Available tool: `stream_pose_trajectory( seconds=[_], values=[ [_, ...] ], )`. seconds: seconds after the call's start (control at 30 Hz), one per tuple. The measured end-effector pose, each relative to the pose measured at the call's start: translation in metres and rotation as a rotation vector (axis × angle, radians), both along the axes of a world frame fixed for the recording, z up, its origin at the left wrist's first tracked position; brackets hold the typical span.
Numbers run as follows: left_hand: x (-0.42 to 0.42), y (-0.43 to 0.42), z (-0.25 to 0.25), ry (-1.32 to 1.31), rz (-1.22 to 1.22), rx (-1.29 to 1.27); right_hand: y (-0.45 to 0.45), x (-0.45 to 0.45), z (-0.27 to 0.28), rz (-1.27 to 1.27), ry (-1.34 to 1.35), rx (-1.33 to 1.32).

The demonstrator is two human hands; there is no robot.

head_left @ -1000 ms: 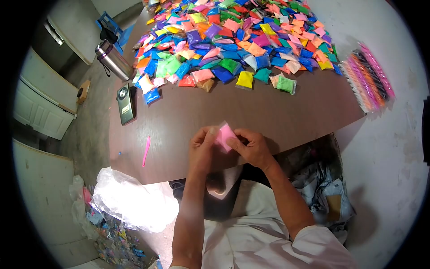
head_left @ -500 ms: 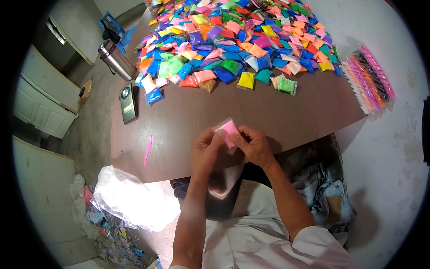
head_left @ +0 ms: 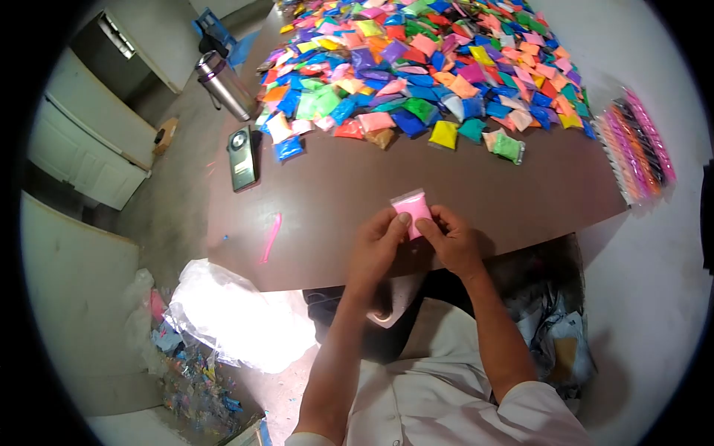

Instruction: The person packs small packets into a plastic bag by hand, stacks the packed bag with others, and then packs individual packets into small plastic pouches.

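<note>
A small clear packet with pink filling [head_left: 413, 207] is held upright between both hands above the near edge of the brown table [head_left: 335, 186]. My left hand [head_left: 378, 241] grips its left side, with the thumb pressed on the front. On the right side, my right hand [head_left: 455, 239] pinches it the same way. The fingers behind the packet are hidden. A pink plastic strip or tool [head_left: 271, 238] lies on the table to the left of my hands. Beyond them spreads a large heap of colourful packets [head_left: 416, 82].
A steel thermos [head_left: 225, 85] and a dark phone-like device [head_left: 242, 158] stand and lie at the table's left edge. Bundles of coloured packs [head_left: 636, 149] lie at the right edge by the wall. Below left are a white plastic bag [head_left: 230, 316] and scraps [head_left: 201, 386].
The view has shifted, so the scene sits further right. The pink packet is now more upright and faces me more squarely, still in both hands.
</note>
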State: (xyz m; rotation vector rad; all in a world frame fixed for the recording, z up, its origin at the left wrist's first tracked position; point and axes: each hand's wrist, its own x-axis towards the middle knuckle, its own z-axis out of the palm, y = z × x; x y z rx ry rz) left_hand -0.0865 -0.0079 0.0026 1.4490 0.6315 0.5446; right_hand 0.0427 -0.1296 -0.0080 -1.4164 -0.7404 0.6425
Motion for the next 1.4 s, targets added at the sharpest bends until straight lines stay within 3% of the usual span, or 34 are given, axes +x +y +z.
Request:
stream_pose_trajectory(
  seconds=[0.07, 0.23, 0.33, 0.43, 0.5, 0.57, 0.7, 0.87, 1.1, 1.4],
  values=[
    [0.000, 0.000, -0.004, -0.081, -0.022, -0.037, 0.001, -0.002, -0.003, -0.019, -0.036, -0.001],
    [-0.004, -0.002, 0.008, 0.022, 0.021, -0.023, 0.001, -0.002, 0.007, -0.041, -0.116, 0.001],
    [-0.024, 0.000, 0.011, 0.040, 0.151, 0.043, 0.002, -0.008, 0.007, -0.035, -0.208, -0.009],
    [-0.075, 0.032, -0.008, 0.189, 0.393, 0.388, 0.003, -0.011, 0.012, -0.006, -0.199, -0.108],
    [-0.112, 0.056, -0.001, 0.251, 0.499, 0.687, 0.006, -0.014, 0.014, -0.069, -0.617, -0.137],
    [-0.141, 0.077, -0.003, 0.415, 0.578, 0.832, 0.006, -0.016, 0.014, -0.105, -0.732, -0.130],
    [-0.173, 0.091, -0.005, 0.607, 0.518, 1.017, -0.001, -0.021, 0.014, -0.203, -0.951, -0.216],
    [-0.160, 0.054, -0.007, 0.720, 0.368, 1.209, -0.019, -0.027, 0.016, -0.279, -1.009, -0.218],
    [-0.136, -0.005, -0.008, 0.694, 0.269, 1.248, -0.034, -0.017, 0.011, -0.263, -0.875, -0.103],
    [-0.142, -0.020, -0.026, 0.512, 0.196, 1.325, -0.035, -0.019, 0.001, -0.279, -1.025, -0.034]
  ],
)
